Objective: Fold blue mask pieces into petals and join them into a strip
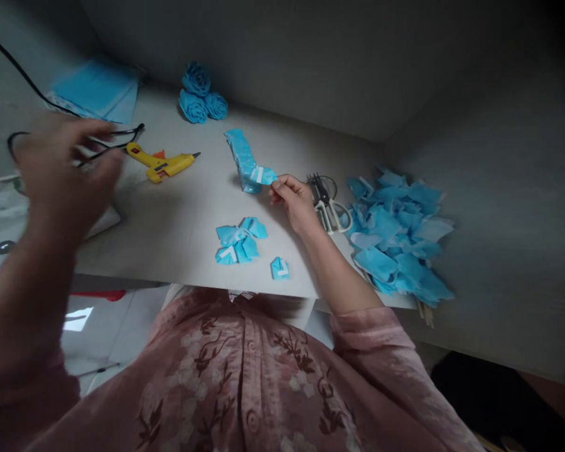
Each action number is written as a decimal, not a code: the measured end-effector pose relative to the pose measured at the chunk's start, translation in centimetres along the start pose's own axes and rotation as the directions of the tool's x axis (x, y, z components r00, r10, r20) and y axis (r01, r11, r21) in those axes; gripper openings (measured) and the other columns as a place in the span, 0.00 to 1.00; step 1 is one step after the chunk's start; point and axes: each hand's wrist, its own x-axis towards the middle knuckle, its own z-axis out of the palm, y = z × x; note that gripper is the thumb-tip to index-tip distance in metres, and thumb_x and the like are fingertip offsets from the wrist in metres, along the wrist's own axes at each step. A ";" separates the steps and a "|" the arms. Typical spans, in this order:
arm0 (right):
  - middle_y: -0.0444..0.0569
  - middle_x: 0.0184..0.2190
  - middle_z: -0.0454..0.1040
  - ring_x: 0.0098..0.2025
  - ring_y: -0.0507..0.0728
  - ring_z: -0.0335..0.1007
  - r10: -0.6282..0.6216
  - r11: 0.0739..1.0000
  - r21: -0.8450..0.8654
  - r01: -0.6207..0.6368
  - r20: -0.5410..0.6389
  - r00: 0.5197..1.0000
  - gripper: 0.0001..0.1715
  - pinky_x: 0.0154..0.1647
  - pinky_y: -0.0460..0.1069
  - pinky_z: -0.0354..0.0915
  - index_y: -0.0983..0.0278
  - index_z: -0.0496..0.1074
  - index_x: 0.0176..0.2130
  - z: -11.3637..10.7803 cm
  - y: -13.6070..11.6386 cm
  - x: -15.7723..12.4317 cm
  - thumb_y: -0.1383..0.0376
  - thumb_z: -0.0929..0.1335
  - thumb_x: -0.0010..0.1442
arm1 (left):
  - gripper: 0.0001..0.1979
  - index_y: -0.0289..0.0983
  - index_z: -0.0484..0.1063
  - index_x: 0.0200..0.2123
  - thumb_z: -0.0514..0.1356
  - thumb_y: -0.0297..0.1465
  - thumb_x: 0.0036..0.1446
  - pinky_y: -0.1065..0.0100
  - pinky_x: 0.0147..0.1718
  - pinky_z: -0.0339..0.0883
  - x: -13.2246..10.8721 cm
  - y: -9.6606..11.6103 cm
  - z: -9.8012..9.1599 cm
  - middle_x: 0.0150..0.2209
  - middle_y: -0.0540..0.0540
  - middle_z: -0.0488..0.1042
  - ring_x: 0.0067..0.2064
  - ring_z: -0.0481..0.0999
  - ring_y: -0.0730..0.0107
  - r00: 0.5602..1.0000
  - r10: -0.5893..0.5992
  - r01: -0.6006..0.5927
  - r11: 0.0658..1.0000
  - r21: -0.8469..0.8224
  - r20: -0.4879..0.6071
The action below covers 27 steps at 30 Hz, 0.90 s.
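Note:
My right hand pinches the edge of a small blue folded petal with a white strip across it, between thumb and fingertips. The petal overlaps the lower end of a row of blue folded pieces; whether they are joined I cannot tell. On the left, my left hand is raised and blurred, thumb and fingers apart, with a black cord behind it. Just right of it lies a yellow glue gun, its nozzle pointing right. Several loose folded petals and a single one lie near the front edge.
Three blue paper-like roses stand at the back. A flat blue stack lies at back left. White-handled scissors are beside my right hand, with a large heap of blue pieces further right. The table's front edge runs before my body.

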 end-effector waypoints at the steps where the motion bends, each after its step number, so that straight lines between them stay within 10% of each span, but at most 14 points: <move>1: 0.40 0.25 0.73 0.28 0.49 0.64 -0.002 1.000 -0.001 0.002 0.018 1.000 0.29 0.34 0.47 0.66 0.59 0.74 0.28 0.0 -0.1 -0.1 0.41 0.81 0.47 | 0.18 0.44 0.83 0.55 0.65 0.32 0.62 0.58 0.60 0.65 0.1 0.9 1.8 0.54 0.54 0.83 0.54 0.77 0.62 0.995 0.092 -0.090 0.995 0.038 -0.041; 3: 0.40 0.25 0.74 0.28 0.50 0.65 -0.014 1.000 -0.010 0.014 0.045 0.999 0.30 0.35 0.48 0.66 0.59 0.75 0.28 0.1 -0.3 -0.2 0.39 0.81 0.46 | 0.14 0.42 0.85 0.49 0.66 0.37 0.61 0.65 0.51 0.68 0.4 2.7 5.3 0.49 0.50 0.85 0.47 0.79 0.65 0.974 0.159 -0.135 0.979 -0.151 0.161; 9: 0.40 0.25 0.74 0.28 0.50 0.66 -0.028 0.998 -0.053 0.032 0.058 0.998 0.32 0.35 0.48 0.65 0.60 0.76 0.29 0.1 -0.3 -0.3 0.37 0.81 0.46 | 0.12 0.36 0.82 0.39 0.67 0.40 0.63 0.71 0.29 0.63 1.3 6.9 12.6 0.35 0.44 0.82 0.31 0.75 0.69 0.837 0.065 0.267 0.818 -0.509 0.544; 16: 0.40 0.26 0.75 0.27 0.49 0.66 -0.031 0.999 0.016 0.030 0.054 0.998 0.30 0.34 0.47 0.67 0.61 0.77 0.29 -0.1 0.0 -0.1 0.40 0.82 0.47 | 0.10 0.36 0.76 0.27 0.64 0.20 0.60 0.73 0.24 0.57 1.9 9.2 13.7 0.22 0.51 0.72 0.23 0.67 0.77 0.864 -0.026 0.359 0.732 -0.580 0.502; 22: 0.42 0.30 0.76 0.31 0.50 0.69 0.052 0.992 0.114 -0.052 0.003 0.999 0.31 0.34 0.47 0.70 0.59 0.81 0.45 -0.6 0.1 0.2 0.40 0.79 0.52 | 0.10 0.38 0.75 0.28 0.65 0.23 0.62 0.74 0.25 0.59 1.1 8.6 15.2 0.24 0.52 0.72 0.24 0.68 0.78 0.894 -0.042 0.372 0.627 -0.684 0.447; 27: 0.42 0.28 0.77 0.30 0.49 0.68 0.128 0.988 0.074 -0.134 0.075 0.989 0.32 0.32 0.46 0.69 0.61 0.79 0.34 0.1 0.2 -0.2 0.41 0.84 0.43 | 0.09 0.38 0.74 0.29 0.64 0.23 0.63 0.72 0.26 0.59 0.1 8.6 15.7 0.25 0.52 0.74 0.25 0.68 0.78 0.893 -0.104 0.408 0.595 -0.692 0.437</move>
